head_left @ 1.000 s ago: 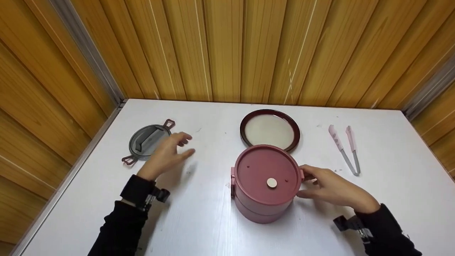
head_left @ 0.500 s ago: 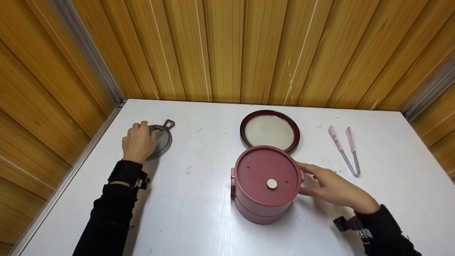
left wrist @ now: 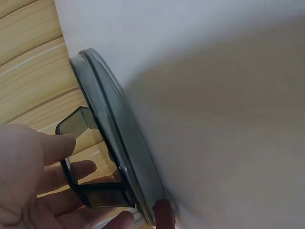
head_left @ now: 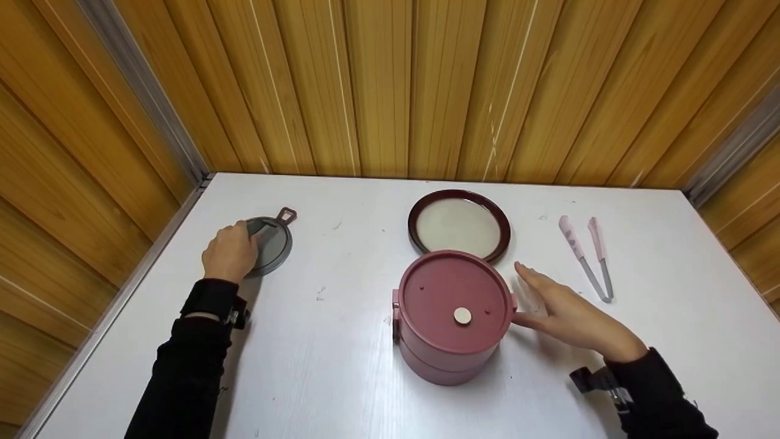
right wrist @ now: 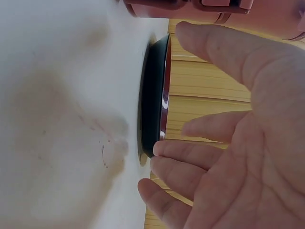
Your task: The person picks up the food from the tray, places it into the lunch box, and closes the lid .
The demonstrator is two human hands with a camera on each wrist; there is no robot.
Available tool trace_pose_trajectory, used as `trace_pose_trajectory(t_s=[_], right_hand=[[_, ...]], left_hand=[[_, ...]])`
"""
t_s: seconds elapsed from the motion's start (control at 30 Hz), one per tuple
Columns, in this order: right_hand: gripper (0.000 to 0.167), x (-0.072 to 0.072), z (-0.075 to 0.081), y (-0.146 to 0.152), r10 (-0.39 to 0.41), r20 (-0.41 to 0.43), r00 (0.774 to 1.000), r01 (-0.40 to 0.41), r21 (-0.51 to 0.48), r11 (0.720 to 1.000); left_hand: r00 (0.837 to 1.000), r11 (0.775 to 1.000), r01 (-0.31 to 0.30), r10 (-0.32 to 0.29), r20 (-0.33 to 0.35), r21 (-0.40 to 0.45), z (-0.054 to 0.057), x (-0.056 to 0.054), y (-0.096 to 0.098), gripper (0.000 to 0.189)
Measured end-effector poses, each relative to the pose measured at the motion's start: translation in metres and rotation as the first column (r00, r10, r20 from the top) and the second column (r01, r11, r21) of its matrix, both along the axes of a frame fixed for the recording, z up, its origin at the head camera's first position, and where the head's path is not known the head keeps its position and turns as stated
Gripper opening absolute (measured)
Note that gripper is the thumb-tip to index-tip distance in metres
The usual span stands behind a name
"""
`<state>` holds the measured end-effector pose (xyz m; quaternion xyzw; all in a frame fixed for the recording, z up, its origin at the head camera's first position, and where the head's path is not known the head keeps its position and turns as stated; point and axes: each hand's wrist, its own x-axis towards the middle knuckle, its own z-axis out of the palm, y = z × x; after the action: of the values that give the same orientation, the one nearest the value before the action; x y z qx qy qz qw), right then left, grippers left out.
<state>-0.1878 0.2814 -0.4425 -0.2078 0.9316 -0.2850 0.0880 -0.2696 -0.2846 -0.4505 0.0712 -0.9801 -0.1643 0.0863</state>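
My left hand (head_left: pixel 230 251) is at the round grey see-through lid (head_left: pixel 275 247) on the table's left side. In the left wrist view its thumb and fingers curl round the lid's raised bridge handle (left wrist: pixel 107 195). A reddish-brown loop (head_left: pixel 286 214) sticks out from the far rim; the near side is hidden by the hand. My right hand (head_left: pixel 573 320), fingers extended, is beside a round dusty-red container (head_left: pixel 451 341) with a white button on top and clips at its sides. The right thumb tip is right by the container's right clip, and nothing lies in the palm.
A brown-rimmed plate (head_left: pixel 503 210) lies behind the container, partly covered by it in the head view. Pink-tipped grey tongs (head_left: pixel 596 277) lie spread at the right. A wood-patterned wall (head_left: pixel 378 91) stands along the back of the white table (head_left: pixel 323 360).
My left hand has moved left from in front of the lid and taken hold of its handle. The right fingers have come off the container's clip and straightened.
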Motion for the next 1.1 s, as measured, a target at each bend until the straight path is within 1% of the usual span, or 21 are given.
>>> trace_pose_trajectory(t_s=[0.27,0.47,0.63,0.77,0.87,0.97,1.1], right_hand=[[0.099,-0.007,-0.001,0.002,-0.006,-0.013,1.0,0.006,0.022,1.0],[0.099,-0.012,0.003,0.002,-0.008,-0.007,1.0,0.009,0.026,1.0],[0.103,-0.016,0.008,0.005,0.004,0.0,1.0,-0.004,0.028,1.0],[0.104,-0.017,0.013,0.01,0.0,-0.004,1.0,0.0,0.038,0.999],[0.104,-0.017,0.017,0.013,-0.012,-0.006,1.0,0.012,0.047,0.999],[0.105,-0.016,0.02,0.014,-0.016,-0.001,1.0,0.016,0.049,0.999],[0.106,-0.014,0.026,0.014,-0.013,0.004,1.0,0.013,0.043,0.999]], left_hand=[[1.0,1.0,0.013,-0.013,-0.028,0.011,0.005,-0.001,-0.003,0.027],[1.0,1.0,0.001,-0.001,-0.003,0.03,0.013,-0.002,-0.001,0.029],[1.0,0.999,0.02,-0.021,0.012,0.038,0.022,-0.004,0.007,0.029],[0.998,0.997,0.058,-0.058,0.013,0.05,0.032,-0.007,0.018,0.028],[0.995,0.994,0.093,-0.094,0.01,0.064,0.042,-0.009,0.029,0.027],[0.992,0.989,0.121,-0.123,0.022,0.086,0.053,-0.009,0.042,0.026],[0.984,0.98,0.172,-0.175,0.026,0.097,0.067,-0.005,0.062,0.027]])
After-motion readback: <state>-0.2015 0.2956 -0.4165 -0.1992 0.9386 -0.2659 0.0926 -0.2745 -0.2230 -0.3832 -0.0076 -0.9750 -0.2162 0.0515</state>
